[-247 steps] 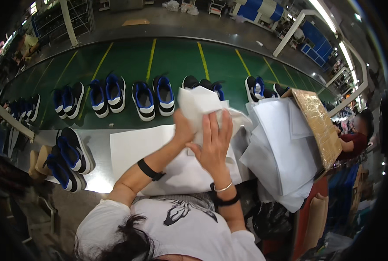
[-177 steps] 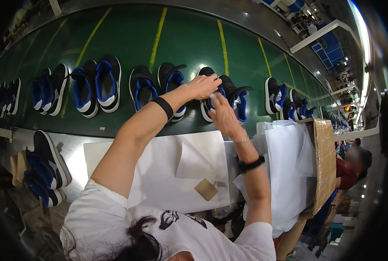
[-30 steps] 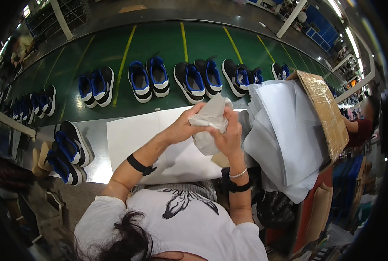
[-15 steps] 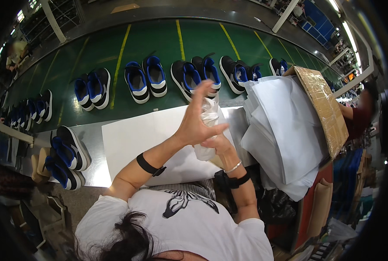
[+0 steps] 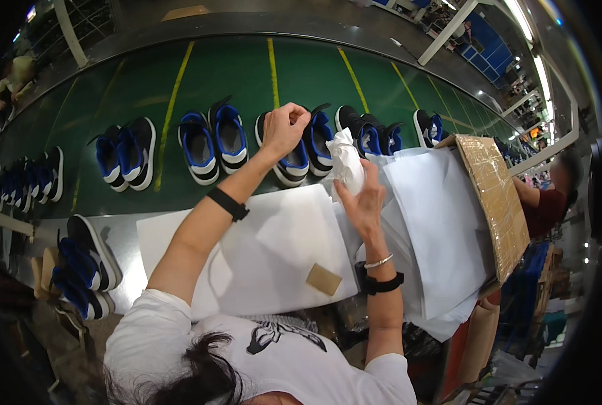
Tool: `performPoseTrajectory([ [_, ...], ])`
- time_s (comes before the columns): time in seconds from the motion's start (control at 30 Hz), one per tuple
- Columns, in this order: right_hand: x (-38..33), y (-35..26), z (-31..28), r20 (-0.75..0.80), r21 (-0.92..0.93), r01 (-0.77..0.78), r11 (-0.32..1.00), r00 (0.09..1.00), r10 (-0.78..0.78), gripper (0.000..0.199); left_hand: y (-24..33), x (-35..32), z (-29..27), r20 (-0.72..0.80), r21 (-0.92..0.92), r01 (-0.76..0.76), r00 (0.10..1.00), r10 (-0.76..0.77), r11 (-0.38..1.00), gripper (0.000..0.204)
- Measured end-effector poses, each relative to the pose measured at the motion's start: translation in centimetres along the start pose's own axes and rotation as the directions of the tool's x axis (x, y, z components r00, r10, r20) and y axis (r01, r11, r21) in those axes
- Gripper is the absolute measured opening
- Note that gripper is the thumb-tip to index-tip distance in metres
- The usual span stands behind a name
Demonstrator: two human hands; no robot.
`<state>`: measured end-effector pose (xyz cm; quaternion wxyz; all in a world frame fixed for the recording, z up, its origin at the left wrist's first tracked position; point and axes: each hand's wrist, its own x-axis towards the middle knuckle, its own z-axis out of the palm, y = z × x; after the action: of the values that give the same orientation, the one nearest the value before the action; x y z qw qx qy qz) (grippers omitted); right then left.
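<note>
My right hand point(image 5: 363, 199) is wrapped round a wad of crumpled white paper point(image 5: 345, 158), held upright above the table's far edge. Over the left shoe point(image 5: 293, 164) of a black sneaker pair with blue lining, my left hand point(image 5: 284, 131) has its fingers curled together near the tongue. Whatever those fingers pinch is hidden. Just right of it stands the pair's other shoe point(image 5: 320, 138), partly behind the paper wad. White sheets point(image 5: 260, 253) lie in front of me, with a small brown card piece point(image 5: 324, 279) on them.
More sneaker pairs point(image 5: 206, 145) stand along a green conveyor belt point(image 5: 237, 67) with yellow lines. A stack of white paper point(image 5: 439, 223) leans by a cardboard box point(image 5: 493, 202) at right. Another pair point(image 5: 88, 260) sits at the table's left end. A person point(image 5: 540, 206) is beyond the box.
My hands have parted: the left went forward to the shoe and its fingers closed, while the right moved rightward with the paper wad. The brown card piece has come into sight.
</note>
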<state>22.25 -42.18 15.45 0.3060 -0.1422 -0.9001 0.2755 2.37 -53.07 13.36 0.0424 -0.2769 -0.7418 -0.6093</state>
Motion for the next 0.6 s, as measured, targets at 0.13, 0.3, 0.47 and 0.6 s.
performPoseTrajectory([
  [0.13, 5.3, 2.1, 2.0, 0.292, -0.309, 0.141, 0.941, 0.955, -0.048, 0.043, -4.0, 4.2, 2.7, 0.147, 0.366, -0.099, 0.988, 0.048, 0.925, 0.038],
  [0.3, 12.1, 6.0, 9.1, 0.349, -0.515, 0.181, 0.838, 0.937, 0.012, 0.031, -4.9, 6.0, 6.0, 0.378, 0.502, -0.137, 0.923, -0.074, 0.854, 0.038],
  [0.47, 12.3, 6.5, 11.0, 0.424, -0.456, 0.322, 0.83, 0.898, -0.115, 0.046, -8.0, 6.3, 5.6, 0.356, 0.467, -0.191, 0.934, 0.014, 0.864, 0.025],
  [0.6, 12.2, 6.7, 9.1, 0.553, -0.257, 0.312, 0.915, 0.823, -0.125, 0.036, -8.5, 6.1, 5.8, 0.348, 0.366, -0.265, 0.928, 0.133, 0.892, 0.022],
])
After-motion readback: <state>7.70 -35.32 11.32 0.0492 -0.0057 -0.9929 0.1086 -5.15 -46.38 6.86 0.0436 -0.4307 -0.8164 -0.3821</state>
